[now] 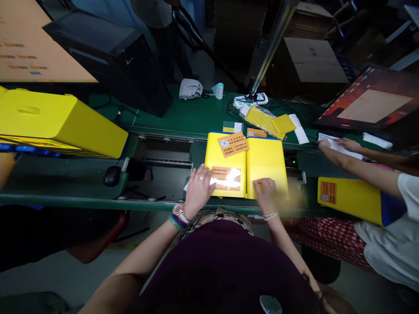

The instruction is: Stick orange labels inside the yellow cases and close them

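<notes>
Two yellow cases stand side by side in front of me, the left case (229, 160) and the right case (266, 159), with blue along their far edges. An orange printed label (225, 179) lies on the near part of the left case, and a second orange label (234, 145) lies tilted across its far part. My left hand (199, 185) rests with fingers outstretched on the left case, fingertips at the near label's left end. On the right case's near part is my right hand (266, 192), fingers bent but apart from the thumb, nothing visible between them.
A large yellow case (65, 122), a black mouse (111, 175) and a black computer tower (131, 61) are to the left. Beyond the cases lie bagged yellow pieces (262, 120). On the right, a co-worker's hands (334, 146) touch a white keyboard near another yellow case (353, 198).
</notes>
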Available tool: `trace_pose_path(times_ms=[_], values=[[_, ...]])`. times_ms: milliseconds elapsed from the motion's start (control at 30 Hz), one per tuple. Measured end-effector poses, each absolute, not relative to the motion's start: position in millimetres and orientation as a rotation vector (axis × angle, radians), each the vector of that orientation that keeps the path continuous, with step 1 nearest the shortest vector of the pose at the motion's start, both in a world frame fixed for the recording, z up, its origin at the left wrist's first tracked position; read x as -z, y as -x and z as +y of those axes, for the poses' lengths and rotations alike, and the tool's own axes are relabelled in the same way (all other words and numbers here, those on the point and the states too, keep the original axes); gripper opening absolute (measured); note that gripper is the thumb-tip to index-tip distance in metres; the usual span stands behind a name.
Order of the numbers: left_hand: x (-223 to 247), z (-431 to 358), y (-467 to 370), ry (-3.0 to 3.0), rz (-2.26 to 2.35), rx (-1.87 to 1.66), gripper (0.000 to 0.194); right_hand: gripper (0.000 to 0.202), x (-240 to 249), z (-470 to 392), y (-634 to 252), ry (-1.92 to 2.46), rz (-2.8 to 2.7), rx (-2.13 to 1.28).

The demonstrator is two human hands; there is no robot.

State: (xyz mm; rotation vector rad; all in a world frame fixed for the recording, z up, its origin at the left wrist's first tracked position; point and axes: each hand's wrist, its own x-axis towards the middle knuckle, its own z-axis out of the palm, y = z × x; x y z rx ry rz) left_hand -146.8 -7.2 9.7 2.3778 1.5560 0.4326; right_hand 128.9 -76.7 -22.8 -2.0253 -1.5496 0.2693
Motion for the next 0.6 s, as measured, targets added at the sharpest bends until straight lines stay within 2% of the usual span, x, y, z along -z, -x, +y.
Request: trace_pose_path(times_ms=[167, 267, 433, 600], values=[[-4, -18, 93, -2.664, 0.885, -0.28, 0.068, 0.026, 15, -47, -131, 1.918, -1.634, -0.169], [3, -19, 66, -2.707, 0.752, -0.23, 0.078, 0.031, 6, -6, -122, 1.841, -1.817, -0.108], [5, -7, 67, -2.698, 0.806, -0.253, 0.079, 0.053, 2, 63, -110, 1.856, -2.283, -0.137], [2, 4, 109, -2.639, 1.019, -0.242, 0.073, 0.057, 5, 89, -114, 1.821, -2.543, -0.268]])
